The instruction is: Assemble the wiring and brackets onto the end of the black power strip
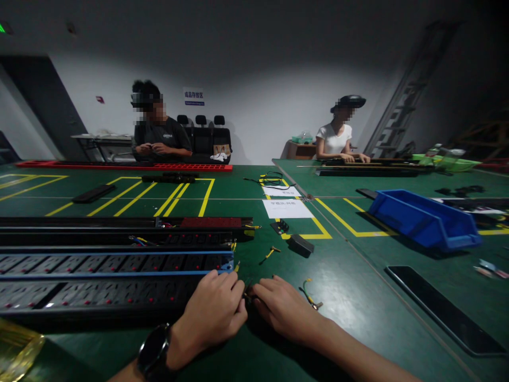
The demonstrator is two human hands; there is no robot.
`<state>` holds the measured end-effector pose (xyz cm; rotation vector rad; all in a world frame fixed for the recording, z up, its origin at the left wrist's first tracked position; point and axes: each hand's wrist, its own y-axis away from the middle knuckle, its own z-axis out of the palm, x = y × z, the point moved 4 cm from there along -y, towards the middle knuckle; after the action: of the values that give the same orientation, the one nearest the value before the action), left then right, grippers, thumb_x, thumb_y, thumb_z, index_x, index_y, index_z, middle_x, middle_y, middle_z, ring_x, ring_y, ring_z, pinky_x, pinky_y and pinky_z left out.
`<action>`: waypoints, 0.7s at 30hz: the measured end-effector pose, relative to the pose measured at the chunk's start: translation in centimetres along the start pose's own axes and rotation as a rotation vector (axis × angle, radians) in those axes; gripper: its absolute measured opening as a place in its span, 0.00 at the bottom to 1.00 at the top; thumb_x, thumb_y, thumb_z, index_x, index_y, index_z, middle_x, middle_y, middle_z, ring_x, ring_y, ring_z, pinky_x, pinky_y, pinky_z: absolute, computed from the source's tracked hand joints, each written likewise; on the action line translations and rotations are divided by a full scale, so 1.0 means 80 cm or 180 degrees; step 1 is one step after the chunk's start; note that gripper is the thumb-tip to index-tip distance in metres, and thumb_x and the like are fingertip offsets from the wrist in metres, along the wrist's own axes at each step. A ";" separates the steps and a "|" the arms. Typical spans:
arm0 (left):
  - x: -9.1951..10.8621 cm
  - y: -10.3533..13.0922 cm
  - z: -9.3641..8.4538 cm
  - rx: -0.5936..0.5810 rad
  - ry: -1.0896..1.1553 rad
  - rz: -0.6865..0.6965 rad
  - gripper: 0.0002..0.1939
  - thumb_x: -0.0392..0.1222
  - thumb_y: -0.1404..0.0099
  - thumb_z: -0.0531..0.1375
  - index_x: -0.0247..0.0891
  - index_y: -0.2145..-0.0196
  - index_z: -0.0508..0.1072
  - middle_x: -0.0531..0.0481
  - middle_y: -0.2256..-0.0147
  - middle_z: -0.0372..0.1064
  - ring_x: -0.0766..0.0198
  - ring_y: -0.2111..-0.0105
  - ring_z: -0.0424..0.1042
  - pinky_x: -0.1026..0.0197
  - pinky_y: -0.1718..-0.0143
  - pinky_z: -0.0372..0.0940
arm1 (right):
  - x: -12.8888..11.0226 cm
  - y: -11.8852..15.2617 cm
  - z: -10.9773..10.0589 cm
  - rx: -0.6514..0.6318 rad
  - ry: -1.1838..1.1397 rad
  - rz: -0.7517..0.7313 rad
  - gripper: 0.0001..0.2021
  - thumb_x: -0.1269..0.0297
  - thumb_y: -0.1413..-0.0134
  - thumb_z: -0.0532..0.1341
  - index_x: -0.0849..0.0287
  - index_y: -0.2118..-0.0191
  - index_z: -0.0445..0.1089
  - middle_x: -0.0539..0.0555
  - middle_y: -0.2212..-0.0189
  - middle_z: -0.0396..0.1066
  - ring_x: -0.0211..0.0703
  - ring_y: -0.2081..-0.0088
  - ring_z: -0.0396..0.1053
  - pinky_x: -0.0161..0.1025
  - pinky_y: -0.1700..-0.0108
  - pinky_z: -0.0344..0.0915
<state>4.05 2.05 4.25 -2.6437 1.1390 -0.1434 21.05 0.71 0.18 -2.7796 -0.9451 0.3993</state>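
My left hand [214, 305], with a watch on its wrist, is closed at the right end of a black power strip [119, 294] that has a row of sockets and red switches. Opposite it, my right hand [284, 305] is closed too, its fingertips nearly meeting the left ones. Something small and dark shows between the two hands, mostly hidden by the fingers. Just behind lies a power strip with blue edges [119, 273]. Short yellow-green wires with metal ends lie close by: one wire [308, 292] right of my right hand, another wire [271, 253] farther back.
Beyond the strips are black rails [87, 231], a black block [301, 245] and white paper labels [288, 208]. A blue bin [425, 220] and a phone [441, 307] lie right. Two co-workers [161, 132] [336, 140] work across the green table.
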 end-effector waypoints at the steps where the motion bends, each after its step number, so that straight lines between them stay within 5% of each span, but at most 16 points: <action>1: 0.000 0.000 0.000 -0.0002 0.0001 0.0006 0.05 0.38 0.31 0.58 0.41 0.66 0.73 0.47 0.64 0.76 0.52 0.62 0.74 0.49 0.58 0.62 | 0.000 0.000 0.000 -0.0006 0.0005 0.0001 0.06 0.74 0.32 0.58 0.56 0.59 0.69 0.52 0.64 0.74 0.44 0.64 0.69 0.42 0.59 0.56; 21: -0.001 0.000 0.000 -0.0007 -0.0008 0.0034 0.04 0.39 0.31 0.59 0.41 0.66 0.72 0.47 0.64 0.76 0.54 0.63 0.73 0.52 0.59 0.61 | 0.000 0.000 -0.001 -0.0086 0.0014 -0.0001 0.06 0.74 0.30 0.57 0.56 0.58 0.69 0.52 0.64 0.74 0.44 0.64 0.69 0.42 0.59 0.55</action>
<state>3.99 2.06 4.23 -2.6385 1.1531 -0.1369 21.03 0.71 0.25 -2.8033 -0.9569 0.3829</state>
